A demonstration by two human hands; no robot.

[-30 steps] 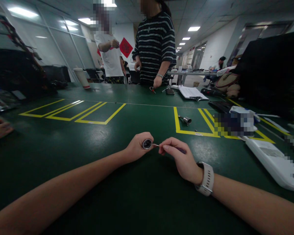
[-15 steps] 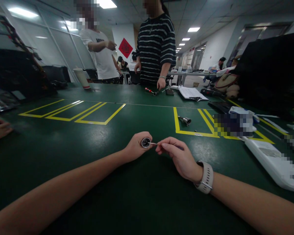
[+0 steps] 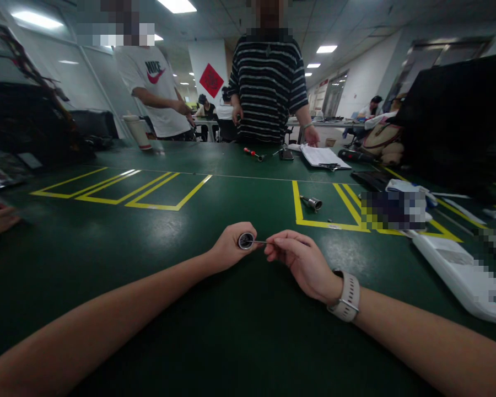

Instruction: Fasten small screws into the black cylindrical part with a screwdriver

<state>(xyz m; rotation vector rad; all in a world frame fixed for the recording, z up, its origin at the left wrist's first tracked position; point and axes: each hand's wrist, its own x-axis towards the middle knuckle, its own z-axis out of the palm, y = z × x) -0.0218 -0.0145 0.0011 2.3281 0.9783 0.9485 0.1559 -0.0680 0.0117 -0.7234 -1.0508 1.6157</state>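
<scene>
My left hand [image 3: 231, 246] is closed around a round metal cup-like part [image 3: 245, 241], its open rim facing me and its inside dark. Between the fingertips of my right hand [image 3: 300, 259] is a thin screwdriver [image 3: 261, 242]. Its slim metal shaft reaches left into the mouth of the metal part; most of its handle is hidden by the fingers. Beyond my right hand, a similar metal part with a flared end [image 3: 313, 203] lies inside a yellow taped box, with a tiny dark piece [image 3: 329, 220] near it.
Yellow tape outlines [image 3: 152, 190] mark the green table [image 3: 169, 342]. Across it stand two people, near a red-handled tool [image 3: 250, 151] and papers [image 3: 320, 156]. A white cup [image 3: 138, 132] stands far left. A white device [image 3: 458, 270] lies right. Another person's hand [image 3: 0, 219] rests left.
My right hand has shifted very slightly, and the screwdriver handle shows less. My left hand stays put. Across the table, the striped-shirt person's hand has moved right toward the papers.
</scene>
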